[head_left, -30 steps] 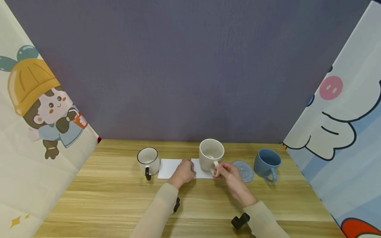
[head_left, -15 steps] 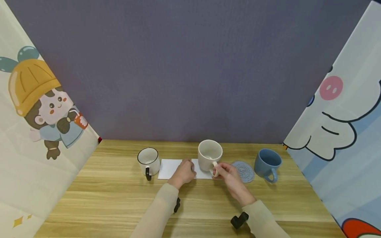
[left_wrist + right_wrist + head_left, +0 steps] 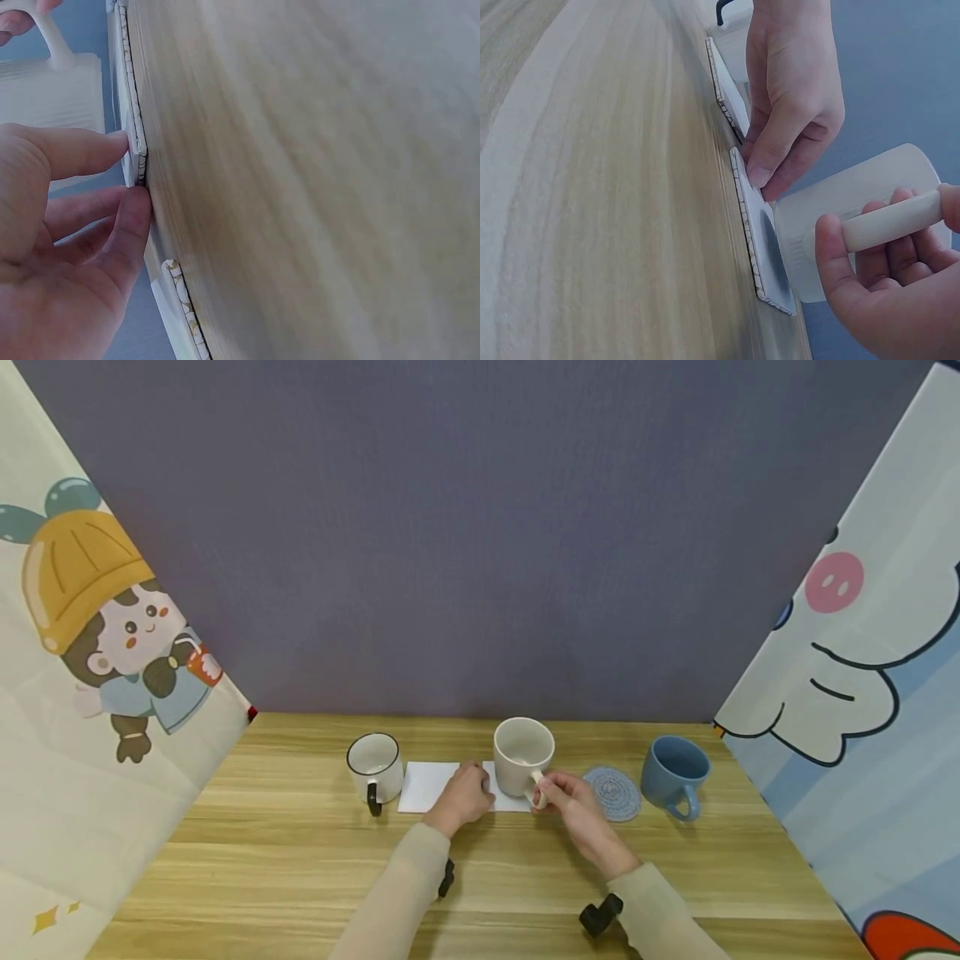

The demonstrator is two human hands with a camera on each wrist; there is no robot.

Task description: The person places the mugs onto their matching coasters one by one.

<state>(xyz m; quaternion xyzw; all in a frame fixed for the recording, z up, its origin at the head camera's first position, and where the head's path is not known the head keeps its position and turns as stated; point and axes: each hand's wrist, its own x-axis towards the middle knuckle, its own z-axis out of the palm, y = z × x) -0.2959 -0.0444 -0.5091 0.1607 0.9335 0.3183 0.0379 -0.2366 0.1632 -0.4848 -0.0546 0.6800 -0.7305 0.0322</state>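
Right hand (image 3: 581, 818) pinched the plain white mug (image 3: 516, 770) by its five-o'clock handle (image 3: 539, 789); left hand (image 3: 461, 796) pinched the white coaster (image 3: 506, 804) at its nine-o'clock edge.

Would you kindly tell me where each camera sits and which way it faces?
On the head, facing forward and down at the table: left hand, right hand and sleeves show.
On the left wrist, facing that hand at a white coaster: the right hand shows partly.
On the right wrist, facing that hand gripping a plain white mug by its handle: left hand shows.
Both wrist views share that mug.
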